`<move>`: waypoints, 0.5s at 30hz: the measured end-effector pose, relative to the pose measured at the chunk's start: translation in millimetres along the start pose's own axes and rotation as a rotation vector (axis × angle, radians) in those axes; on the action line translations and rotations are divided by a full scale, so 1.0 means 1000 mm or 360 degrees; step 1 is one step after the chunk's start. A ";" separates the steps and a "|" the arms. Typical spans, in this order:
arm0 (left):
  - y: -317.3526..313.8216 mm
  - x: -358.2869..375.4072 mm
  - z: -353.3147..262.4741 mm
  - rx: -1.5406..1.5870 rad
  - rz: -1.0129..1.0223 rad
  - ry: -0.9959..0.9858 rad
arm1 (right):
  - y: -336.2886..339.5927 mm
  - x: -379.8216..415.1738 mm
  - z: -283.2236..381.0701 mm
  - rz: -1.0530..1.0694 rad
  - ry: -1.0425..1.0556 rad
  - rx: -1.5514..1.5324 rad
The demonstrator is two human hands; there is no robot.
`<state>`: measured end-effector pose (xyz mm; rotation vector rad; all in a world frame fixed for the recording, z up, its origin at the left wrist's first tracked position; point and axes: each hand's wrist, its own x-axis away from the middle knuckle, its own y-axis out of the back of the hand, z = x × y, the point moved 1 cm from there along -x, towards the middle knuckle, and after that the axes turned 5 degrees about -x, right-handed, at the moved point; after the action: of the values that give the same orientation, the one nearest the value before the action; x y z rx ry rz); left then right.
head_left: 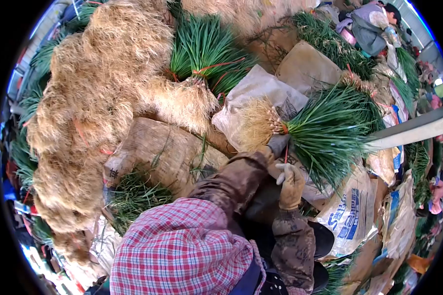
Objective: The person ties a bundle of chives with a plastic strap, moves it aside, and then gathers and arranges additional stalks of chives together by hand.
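The right hand (pixel 291 187) pinched a tie (pixel 286 153); a bunch (pixel 325 128) hid the grip of the left hand (pixel 278 144). Near the fingers, a sack (pixel 348 211) had blurry writing.

Grey post (pixel 418 119) near a bright light (pixel 438 81)

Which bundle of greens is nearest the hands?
The bundle with its pale roots over the white sack: the left hand is at its orange-red tie. Other bundles lie farther from both hands.
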<state>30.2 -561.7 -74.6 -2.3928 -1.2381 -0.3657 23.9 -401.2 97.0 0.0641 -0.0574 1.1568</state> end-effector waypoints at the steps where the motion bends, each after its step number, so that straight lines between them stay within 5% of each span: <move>1: 0.001 0.043 -0.043 -0.0279 -0.0062 0.0119 | 0.003 0.003 -0.004 -0.0093 -0.0009 -0.0155; 4: 0.006 0.059 -0.079 -0.2184 0.0039 -0.0412 | 0.016 0.003 0.000 -0.0348 -0.0067 -0.0571; 6: -0.007 0.047 -0.092 -0.2615 -0.0344 -0.0716 | 0.028 -0.003 0.001 -0.0553 0.0034 -0.0720; 8: -0.002 0.006 -0.049 -0.2784 -0.0831 -0.1750 | 0.036 -0.001 0.004 -0.0530 0.0021 -0.0654; 9: 0.000 -0.014 -0.049 -0.2856 -0.0830 -0.1706 | 0.038 0.000 0.005 -0.0495 0.0046 -0.0608; 13: 0.001 -0.036 -0.092 -0.2941 -0.0107 -0.0722 | 0.025 0.009 0.017 -0.0418 0.0177 -0.0597; 15: 0.000 -0.016 -0.126 -0.2733 0.0203 -0.0563 | 0.033 0.008 0.024 -0.0367 0.0266 -0.0340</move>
<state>16.0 -633.5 28.9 -4.0148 -0.9052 -1.4608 -4.0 -382.8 122.7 -0.2106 -0.0247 0.9165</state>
